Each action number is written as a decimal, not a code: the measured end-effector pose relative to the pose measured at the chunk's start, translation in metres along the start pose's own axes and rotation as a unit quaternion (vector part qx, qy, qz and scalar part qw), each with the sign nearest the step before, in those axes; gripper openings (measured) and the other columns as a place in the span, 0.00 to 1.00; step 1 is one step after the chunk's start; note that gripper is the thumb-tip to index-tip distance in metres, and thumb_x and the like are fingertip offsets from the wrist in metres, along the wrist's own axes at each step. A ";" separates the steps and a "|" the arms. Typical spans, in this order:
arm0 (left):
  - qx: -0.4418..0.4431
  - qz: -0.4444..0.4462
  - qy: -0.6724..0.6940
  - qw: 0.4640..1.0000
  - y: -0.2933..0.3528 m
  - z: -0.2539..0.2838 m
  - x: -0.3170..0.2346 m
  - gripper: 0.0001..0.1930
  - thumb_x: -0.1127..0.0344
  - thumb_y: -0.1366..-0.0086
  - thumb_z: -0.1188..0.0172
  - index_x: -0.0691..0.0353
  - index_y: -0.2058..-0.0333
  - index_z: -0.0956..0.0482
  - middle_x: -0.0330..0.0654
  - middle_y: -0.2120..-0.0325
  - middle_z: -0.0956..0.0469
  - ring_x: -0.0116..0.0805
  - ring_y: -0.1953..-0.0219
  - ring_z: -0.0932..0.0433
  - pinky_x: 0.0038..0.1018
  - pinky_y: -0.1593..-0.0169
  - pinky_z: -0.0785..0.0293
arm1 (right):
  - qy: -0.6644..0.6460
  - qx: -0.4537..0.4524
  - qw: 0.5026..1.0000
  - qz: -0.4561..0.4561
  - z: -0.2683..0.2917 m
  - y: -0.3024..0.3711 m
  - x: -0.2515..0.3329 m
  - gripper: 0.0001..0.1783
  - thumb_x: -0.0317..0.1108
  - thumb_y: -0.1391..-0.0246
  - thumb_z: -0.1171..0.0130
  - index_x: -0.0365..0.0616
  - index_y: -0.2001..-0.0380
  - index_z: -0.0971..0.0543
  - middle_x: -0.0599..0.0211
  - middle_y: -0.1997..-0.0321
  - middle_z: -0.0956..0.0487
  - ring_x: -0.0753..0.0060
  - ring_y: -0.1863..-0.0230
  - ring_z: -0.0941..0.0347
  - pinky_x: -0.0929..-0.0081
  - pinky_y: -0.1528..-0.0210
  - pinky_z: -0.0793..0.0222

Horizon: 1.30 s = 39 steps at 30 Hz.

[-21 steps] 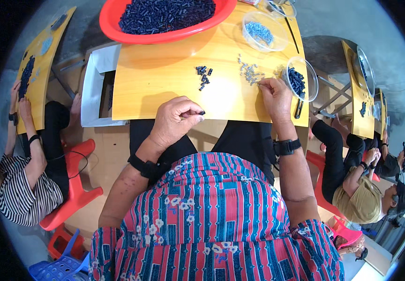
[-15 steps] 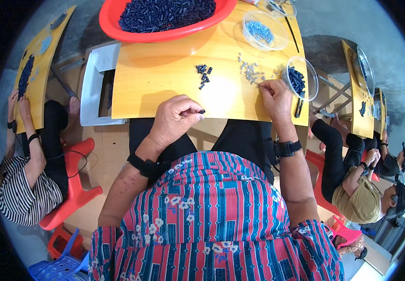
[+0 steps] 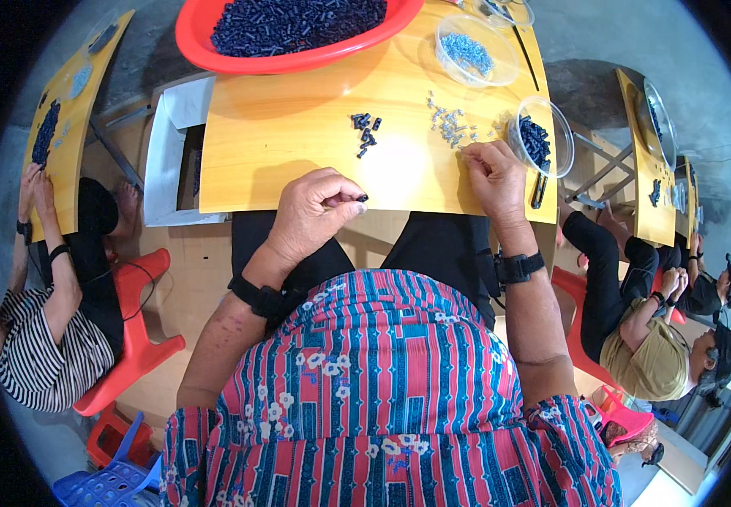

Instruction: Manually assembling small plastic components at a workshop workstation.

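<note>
My left hand (image 3: 313, 209), over the table's near edge, is closed with a small black tube-like piece (image 3: 362, 198) pinched between thumb and forefinger. My right hand (image 3: 498, 179) rests low over the table to the right, fingertips pressed together at the near end of a scatter of small clear pieces (image 3: 448, 127). Whatever those fingertips hold, if anything, is hidden. Between the hands, farther back, lies a little heap of black pieces (image 3: 365, 137). Just right of my right hand stands a clear round bowl (image 3: 566, 142) with more black pieces in it.
A large red basin (image 3: 251, 64) full of dark pieces stands at the back of the yellow table (image 3: 272, 135). Behind the clear scatter is a clear tub (image 3: 511, 61) of bluish pieces. A black-handled tool (image 3: 540, 191) lies beside the bowl. Other people sit at tables on both sides.
The right hand has shifted very slightly left, its fingertips still together by the clear pieces. My left hand keeps its pinch on the black piece, almost unmoved.
</note>
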<state>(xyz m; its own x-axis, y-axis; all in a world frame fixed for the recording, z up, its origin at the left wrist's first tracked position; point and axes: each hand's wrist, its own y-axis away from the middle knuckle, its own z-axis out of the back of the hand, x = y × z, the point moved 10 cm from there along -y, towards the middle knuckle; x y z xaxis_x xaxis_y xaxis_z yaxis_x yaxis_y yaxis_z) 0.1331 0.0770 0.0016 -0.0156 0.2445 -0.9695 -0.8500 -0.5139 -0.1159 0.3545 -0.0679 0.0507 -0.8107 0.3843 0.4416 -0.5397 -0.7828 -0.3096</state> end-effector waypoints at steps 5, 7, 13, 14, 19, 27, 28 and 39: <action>0.001 0.002 0.006 1.000 0.001 0.000 0.002 0.05 0.74 0.47 0.32 0.63 0.69 0.17 0.37 0.75 0.23 0.25 0.74 0.24 0.21 0.67 0.27 | 0.025 -0.002 1.000 0.013 0.000 -0.001 0.004 0.05 0.21 0.50 0.38 0.39 0.69 0.17 0.63 0.71 0.21 0.71 0.73 0.23 0.78 0.69 0.28; 0.002 -0.010 0.002 1.000 0.000 0.000 -0.002 0.05 0.77 0.46 0.34 0.65 0.70 0.19 0.35 0.75 0.24 0.21 0.74 0.28 0.19 0.68 0.31 | -0.009 0.005 1.000 -0.021 -0.001 -0.001 -0.002 0.03 0.26 0.53 0.38 0.42 0.72 0.18 0.59 0.72 0.23 0.57 0.70 0.23 0.67 0.67 0.27; -0.001 -0.007 0.005 1.000 0.001 0.001 0.000 0.04 0.77 0.46 0.34 0.65 0.70 0.19 0.35 0.75 0.24 0.21 0.74 0.27 0.19 0.68 0.30 | -0.065 -0.002 0.993 -0.094 0.001 0.001 -0.014 0.05 0.21 0.52 0.36 0.39 0.69 0.17 0.68 0.71 0.22 0.80 0.75 0.26 0.82 0.71 0.30; -0.001 -0.007 0.006 1.000 0.001 0.001 0.000 0.04 0.77 0.46 0.34 0.65 0.70 0.19 0.35 0.75 0.24 0.21 0.74 0.27 0.19 0.68 0.30 | -0.064 -0.002 0.994 -0.094 0.001 0.001 -0.016 0.05 0.21 0.52 0.36 0.39 0.69 0.17 0.68 0.71 0.22 0.80 0.75 0.26 0.82 0.71 0.30; 0.001 0.007 0.006 1.000 0.000 0.000 0.001 0.05 0.74 0.47 0.32 0.63 0.70 0.17 0.37 0.76 0.24 0.24 0.74 0.25 0.21 0.68 0.28 | -0.048 0.011 0.998 -0.050 0.001 0.000 -0.015 0.06 0.20 0.50 0.37 0.40 0.69 0.16 0.68 0.72 0.22 0.79 0.75 0.26 0.82 0.71 0.31; 0.001 0.004 0.004 1.000 0.000 -0.001 0.002 0.05 0.74 0.47 0.33 0.63 0.70 0.17 0.37 0.75 0.23 0.24 0.74 0.25 0.21 0.67 0.28 | 0.004 0.026 1.000 0.010 0.004 -0.006 0.003 0.06 0.23 0.49 0.37 0.43 0.68 0.15 0.62 0.73 0.22 0.65 0.71 0.23 0.74 0.67 0.28; 0.001 0.002 0.003 1.000 0.000 -0.001 0.002 0.05 0.74 0.47 0.33 0.63 0.70 0.17 0.36 0.75 0.23 0.24 0.74 0.25 0.21 0.67 0.28 | 0.003 0.029 1.000 0.012 0.004 -0.006 0.003 0.05 0.23 0.49 0.37 0.43 0.68 0.15 0.62 0.73 0.22 0.63 0.71 0.23 0.73 0.66 0.28; 0.004 -0.005 0.004 1.000 0.001 -0.001 0.000 0.05 0.76 0.46 0.33 0.64 0.70 0.18 0.35 0.75 0.24 0.22 0.74 0.28 0.20 0.68 0.31 | 0.034 0.033 0.999 -0.002 0.001 0.000 0.001 0.05 0.27 0.51 0.38 0.45 0.69 0.16 0.61 0.71 0.22 0.59 0.69 0.22 0.68 0.66 0.27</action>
<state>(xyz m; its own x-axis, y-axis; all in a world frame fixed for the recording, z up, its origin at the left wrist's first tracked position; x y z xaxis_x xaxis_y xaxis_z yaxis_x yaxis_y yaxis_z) 0.1325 0.0755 0.0008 -0.0025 0.2422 -0.9702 -0.8548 -0.5041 -0.1236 0.3543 -0.0681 0.0517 -0.8229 0.4190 0.3837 -0.5294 -0.8107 -0.2500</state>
